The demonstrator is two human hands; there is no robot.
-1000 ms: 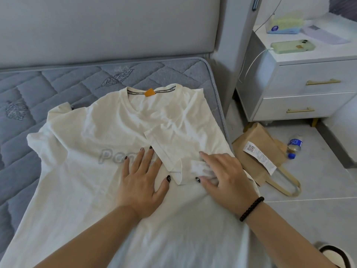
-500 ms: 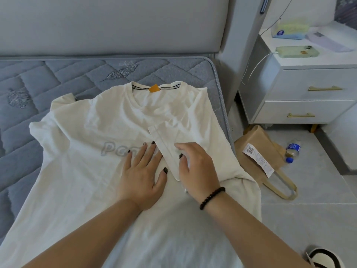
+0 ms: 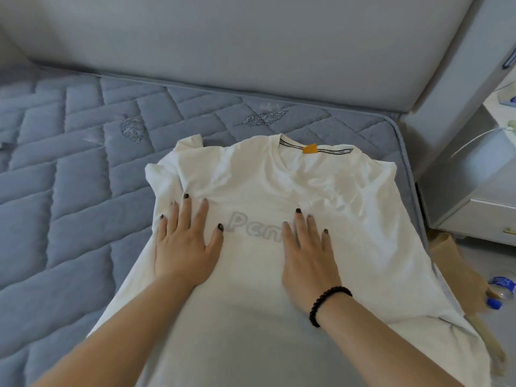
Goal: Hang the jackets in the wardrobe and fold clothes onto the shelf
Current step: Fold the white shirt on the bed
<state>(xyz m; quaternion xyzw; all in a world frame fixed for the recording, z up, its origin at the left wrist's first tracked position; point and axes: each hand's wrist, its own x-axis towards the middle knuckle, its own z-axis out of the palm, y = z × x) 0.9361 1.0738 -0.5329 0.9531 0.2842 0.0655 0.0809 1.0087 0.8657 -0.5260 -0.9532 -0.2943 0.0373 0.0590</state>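
Note:
A white T-shirt (image 3: 251, 185) lies face up on the blue quilted mattress (image 3: 69, 191), collar with an orange tag toward the headboard. Its right sleeve is folded inward across the chest; the left sleeve bunches at the shirt's upper left. My left hand (image 3: 185, 244) presses flat on the shirt's left side, fingers spread and straight. My right hand (image 3: 308, 255), a black bead bracelet on its wrist, lies flat on the chest over the grey printed lettering. Neither hand holds anything.
A grey padded headboard (image 3: 251, 51) runs behind the mattress. At the right stands a white nightstand (image 3: 480, 208) with a cable. On the floor beside the bed lie a brown paper bag (image 3: 458, 263) and a small water bottle (image 3: 499, 291). The shirt's right edge hangs over the mattress edge.
My left hand slid left across the shirt to its left side. My right hand left the folded sleeve and moved to the lettering. The camera view turned left.

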